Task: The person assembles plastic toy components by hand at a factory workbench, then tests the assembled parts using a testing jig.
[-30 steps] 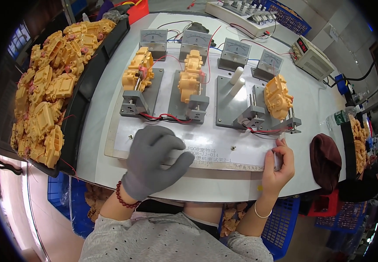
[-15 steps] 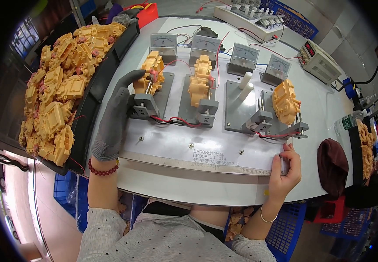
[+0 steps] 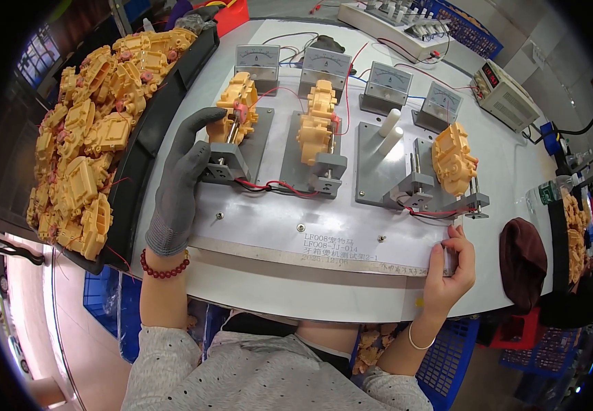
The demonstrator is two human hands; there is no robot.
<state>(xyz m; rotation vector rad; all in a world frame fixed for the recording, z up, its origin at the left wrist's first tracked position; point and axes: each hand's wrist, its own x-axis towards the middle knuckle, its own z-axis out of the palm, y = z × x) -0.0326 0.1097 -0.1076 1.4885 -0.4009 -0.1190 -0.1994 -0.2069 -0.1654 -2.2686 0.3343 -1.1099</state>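
Observation:
A white test board (image 3: 262,233) carries grey fixtures in a row. My left hand (image 3: 183,178), in a grey glove, is at the leftmost fixture. Its index finger curls against a yellow plastic gearbox (image 3: 239,96), while the thumb lies by the grey end block (image 3: 225,162). A second gearbox (image 3: 318,123) sits on the neighbouring fixture, and a third gearbox (image 3: 453,157) on the rightmost one. Between them, one fixture bears two bare white posts (image 3: 392,142). My bare right hand (image 3: 449,270) is closed at the board's front right corner; its fingers hide what they pinch.
Four-sided analog meters (image 3: 387,85) stand behind the fixtures. A black tray (image 3: 152,144) heaped with gearboxes (image 3: 80,178) fills the left side. A power supply (image 3: 504,92) stands far right, a dark brown cloth (image 3: 523,264) nearer. Toggle switches (image 3: 300,227) line the board's front.
The view has shifted slightly. Both hands keep nearly the same places, the left at the leftmost gearbox and the right at the board's corner. The gearboxes stay on their fixtures.

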